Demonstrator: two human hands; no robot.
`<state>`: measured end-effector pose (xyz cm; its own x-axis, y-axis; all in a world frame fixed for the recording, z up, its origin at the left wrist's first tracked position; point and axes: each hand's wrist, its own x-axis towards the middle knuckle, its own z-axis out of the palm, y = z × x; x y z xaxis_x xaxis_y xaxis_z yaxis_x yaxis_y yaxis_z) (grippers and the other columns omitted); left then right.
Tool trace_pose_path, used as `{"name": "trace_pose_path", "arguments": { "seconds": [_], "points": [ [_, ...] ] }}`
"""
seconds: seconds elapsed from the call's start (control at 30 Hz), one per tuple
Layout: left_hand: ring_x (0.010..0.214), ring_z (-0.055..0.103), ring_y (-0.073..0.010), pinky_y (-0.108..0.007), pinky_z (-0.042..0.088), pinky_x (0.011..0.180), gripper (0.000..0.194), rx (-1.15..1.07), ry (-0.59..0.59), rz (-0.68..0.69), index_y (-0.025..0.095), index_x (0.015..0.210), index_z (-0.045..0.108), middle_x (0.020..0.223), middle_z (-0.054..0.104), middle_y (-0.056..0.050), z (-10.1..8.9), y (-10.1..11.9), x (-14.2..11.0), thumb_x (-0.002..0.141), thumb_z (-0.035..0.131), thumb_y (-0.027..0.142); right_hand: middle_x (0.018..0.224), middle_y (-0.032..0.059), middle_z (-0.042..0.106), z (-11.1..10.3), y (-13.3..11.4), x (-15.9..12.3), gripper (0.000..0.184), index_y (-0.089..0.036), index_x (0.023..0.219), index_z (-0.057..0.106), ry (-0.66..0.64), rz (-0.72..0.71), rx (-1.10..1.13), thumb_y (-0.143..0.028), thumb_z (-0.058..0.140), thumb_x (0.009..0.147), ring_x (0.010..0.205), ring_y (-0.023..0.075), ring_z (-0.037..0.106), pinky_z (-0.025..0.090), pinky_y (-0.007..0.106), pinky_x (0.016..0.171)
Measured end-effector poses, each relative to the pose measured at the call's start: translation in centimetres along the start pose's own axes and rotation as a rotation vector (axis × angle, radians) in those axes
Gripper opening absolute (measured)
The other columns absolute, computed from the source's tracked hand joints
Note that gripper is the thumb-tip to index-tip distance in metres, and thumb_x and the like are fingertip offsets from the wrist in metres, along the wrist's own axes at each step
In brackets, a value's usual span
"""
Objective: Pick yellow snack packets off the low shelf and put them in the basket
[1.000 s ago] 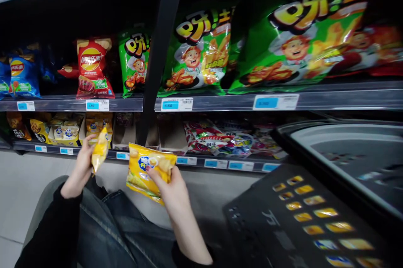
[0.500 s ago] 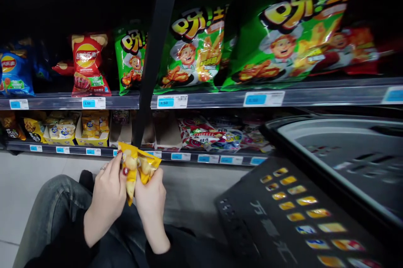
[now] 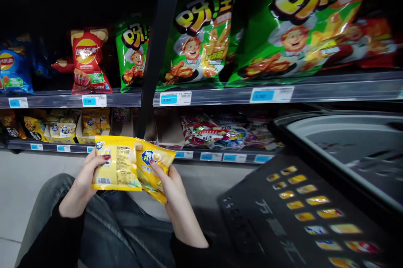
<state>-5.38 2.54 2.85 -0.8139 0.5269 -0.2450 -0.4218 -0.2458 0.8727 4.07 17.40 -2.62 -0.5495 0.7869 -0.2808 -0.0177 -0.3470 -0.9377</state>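
Observation:
Two yellow snack packets meet side by side above my knees. My left hand (image 3: pixel 82 182) pinches the left packet (image 3: pixel 121 167), its thumb on top; that packet shows its printed back with a barcode. Between the thumb and fingers of my right hand (image 3: pixel 171 184) is the right packet (image 3: pixel 157 161), which shows its front with a blue logo and sits tilted. Their inner edges touch or overlap near the middle; I cannot tell whether they are joined.
A dark shopping basket (image 3: pixel 248 201) stands close on my right. The upper shelf holds green chip bags (image 3: pixel 195 49) and a red chip bag (image 3: pixel 90 60). Boxes of small yellow packets (image 3: pixel 94 125) and colourful candy bags (image 3: pixel 204 133) fill the lower shelf. A black post (image 3: pixel 157 49) divides the shelves.
My hands have moved apart, and the packets, held folded and close together before, are now spread flat with their printed faces showing. The view has shifted slightly.

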Motion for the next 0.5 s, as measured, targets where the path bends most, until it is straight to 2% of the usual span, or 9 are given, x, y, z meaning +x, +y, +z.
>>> {"name": "trace_pose_path", "arguments": {
  "seconds": [0.07, 0.13, 0.3, 0.4, 0.5],
  "points": [
    [0.068, 0.067, -0.0211, -0.026, 0.053, 0.059, 0.036, -0.059, -0.045, -0.04, 0.013, 0.094, 0.059, 0.081, 0.071, -0.007, 0.2, 0.4, -0.4, 0.061, 0.07, 0.019, 0.09, 0.0073, 0.07, 0.2, 0.1, -0.1, 0.049, -0.017, 0.093, 0.056, -0.064, 0.119, 0.109, -0.036, 0.073, 0.052, 0.081, 0.0264, 0.066, 0.053, 0.034, 0.066],
    [0.065, 0.067, -0.0197, -0.025, 0.054, 0.058, 0.033, -0.072, -0.083, -0.069, 0.012, 0.093, 0.06, 0.081, 0.072, -0.008, 0.4, 0.3, -0.4, 0.062, 0.072, 0.016, 0.087, 0.0067, 0.071, 0.6, 0.3, -0.3, 0.047, -0.016, 0.092, 0.057, -0.088, 0.186, 0.118, -0.033, 0.075, 0.051, 0.081, 0.026, 0.067, 0.054, 0.032, 0.064],
    [0.06, 0.067, -0.0178, -0.023, 0.054, 0.059, 0.012, -0.172, 0.019, -0.171, 0.007, 0.086, 0.061, 0.071, 0.071, -0.01, 0.4, -0.8, 0.6, 0.075, 0.06, 0.01, 0.084, 0.0079, 0.072, 1.2, 1.0, -0.2, 0.041, -0.015, 0.088, 0.06, -0.098, 0.269, 0.075, -0.029, 0.075, 0.053, 0.081, 0.0266, 0.068, 0.055, 0.031, 0.065],
    [0.064, 0.068, -0.0179, -0.024, 0.054, 0.064, 0.013, -0.192, 0.023, -0.138, 0.007, 0.089, 0.061, 0.073, 0.071, -0.01, 0.1, -1.4, 1.2, 0.076, 0.059, 0.011, 0.088, 0.0096, 0.072, 1.1, 1.1, -0.1, 0.04, -0.015, 0.09, 0.059, -0.119, 0.276, 0.045, -0.03, 0.075, 0.056, 0.083, 0.0269, 0.067, 0.055, 0.032, 0.067],
    [0.068, 0.068, -0.0193, -0.027, 0.055, 0.066, 0.024, -0.134, 0.009, -0.024, 0.012, 0.091, 0.059, 0.078, 0.072, -0.007, 0.1, -1.3, 0.9, 0.069, 0.068, 0.014, 0.09, 0.0094, 0.071, 0.8, 1.2, 0.0, 0.041, -0.015, 0.09, 0.059, -0.13, 0.27, 0.044, -0.031, 0.075, 0.056, 0.085, 0.0269, 0.067, 0.055, 0.031, 0.066]
  ]
}}
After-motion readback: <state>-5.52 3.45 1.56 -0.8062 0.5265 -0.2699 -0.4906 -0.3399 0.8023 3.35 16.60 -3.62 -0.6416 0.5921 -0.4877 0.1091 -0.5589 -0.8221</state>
